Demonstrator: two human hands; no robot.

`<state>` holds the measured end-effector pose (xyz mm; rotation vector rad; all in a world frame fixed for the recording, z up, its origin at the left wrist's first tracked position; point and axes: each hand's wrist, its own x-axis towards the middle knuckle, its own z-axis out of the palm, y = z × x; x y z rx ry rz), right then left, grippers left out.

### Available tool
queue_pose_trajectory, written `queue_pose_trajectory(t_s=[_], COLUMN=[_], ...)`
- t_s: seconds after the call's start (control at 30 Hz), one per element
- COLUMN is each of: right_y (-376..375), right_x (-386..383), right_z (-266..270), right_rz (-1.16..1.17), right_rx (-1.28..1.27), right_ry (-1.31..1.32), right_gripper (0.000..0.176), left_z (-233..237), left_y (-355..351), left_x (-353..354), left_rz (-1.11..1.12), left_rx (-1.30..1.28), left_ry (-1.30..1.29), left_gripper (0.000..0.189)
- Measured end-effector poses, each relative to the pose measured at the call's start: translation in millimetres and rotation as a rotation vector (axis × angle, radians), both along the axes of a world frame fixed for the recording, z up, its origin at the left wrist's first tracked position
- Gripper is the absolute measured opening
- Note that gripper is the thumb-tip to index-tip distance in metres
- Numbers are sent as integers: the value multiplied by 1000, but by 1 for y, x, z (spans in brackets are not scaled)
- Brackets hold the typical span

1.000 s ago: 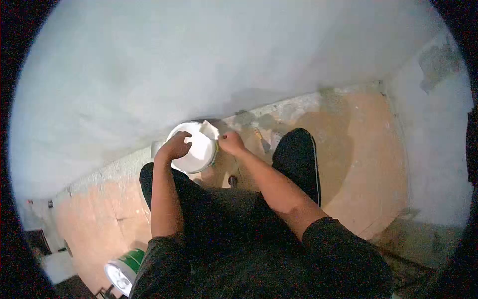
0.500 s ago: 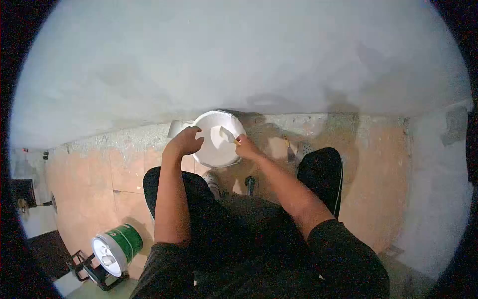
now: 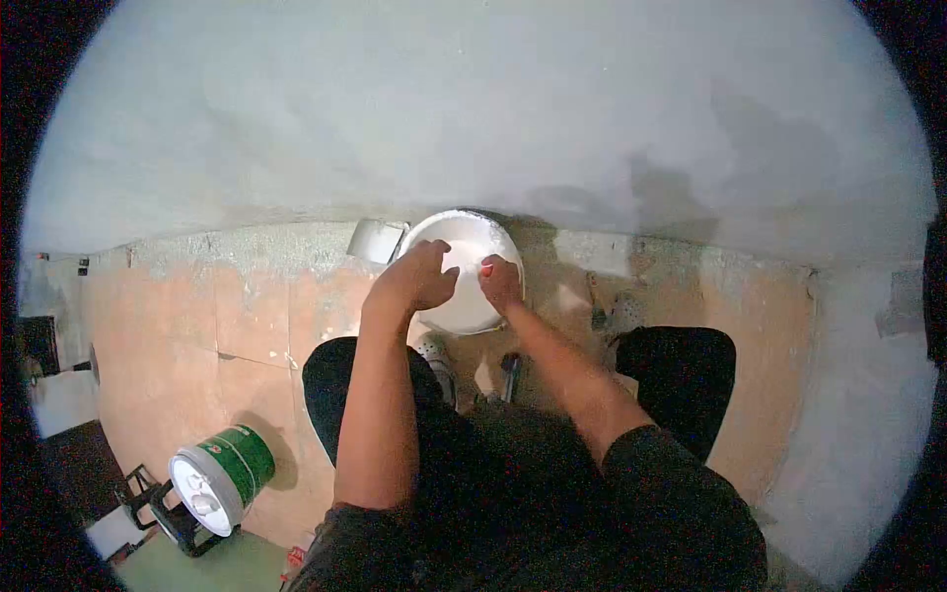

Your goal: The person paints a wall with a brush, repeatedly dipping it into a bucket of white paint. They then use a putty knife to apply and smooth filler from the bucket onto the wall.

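Note:
A round white bucket (image 3: 513,259) with pale, pasty material (image 3: 473,296) inside stands on the floor against the wall. My right hand (image 3: 503,284) is closed over its right half around a putty knife; a small red part (image 3: 486,267) shows at the fingers, while the blade is not visible now. Over the left rim hangs my left hand (image 3: 422,279), thumb and fingers apart, with nothing visible between them. Beside that rim is a wide, flat metal blade (image 3: 375,240), apart from my left hand.
A pale wall (image 3: 444,109) rises directly behind the bucket. My knees and shoes flank it on the tiled floor (image 3: 252,316). Toward the lower left a green-and-white bucket (image 3: 237,464) lies tilted near a black frame (image 3: 178,523). A dark-handled tool (image 3: 510,375) is between my feet.
The view has shifted, so the bucket appears farther right. My right hand has turned, hiding the putty knife's blade and showing a red part. My left hand reaches farther over the bucket.

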<state>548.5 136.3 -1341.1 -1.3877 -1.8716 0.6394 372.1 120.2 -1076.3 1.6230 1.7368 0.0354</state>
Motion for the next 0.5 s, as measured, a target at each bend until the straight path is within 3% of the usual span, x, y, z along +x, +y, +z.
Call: queue_pose_trajectory(t_s=[0.1, 0.2, 0.27, 0.33, 0.37, 0.5], right_y=[5, 6, 4, 8, 10, 9], right_x=[-5, -8, -10, -11, -11, -13], right_z=[6, 4, -2, -9, -13, -15], right_rz=[25, 41, 56, 102, 73, 49], right_rx=[-279, -351, -219, -216, -401, -414], right_ry=[-38, -110, -64, -29, -89, -120], right_gripper=[18, 19, 8, 12, 23, 23], left_z=[3, -4, 2, 8, 11, 9], left_y=[-4, -7, -8, -7, -5, -5], left_x=[-4, -8, -8, -7, -6, -4], left_rz=[32, 51, 88, 80, 83, 79], left_rx=[10, 52, 21, 60, -19, -43], left_ry=[-13, 21, -3, 5, -3, -35], left_gripper=[48, 47, 47, 47, 48, 48])
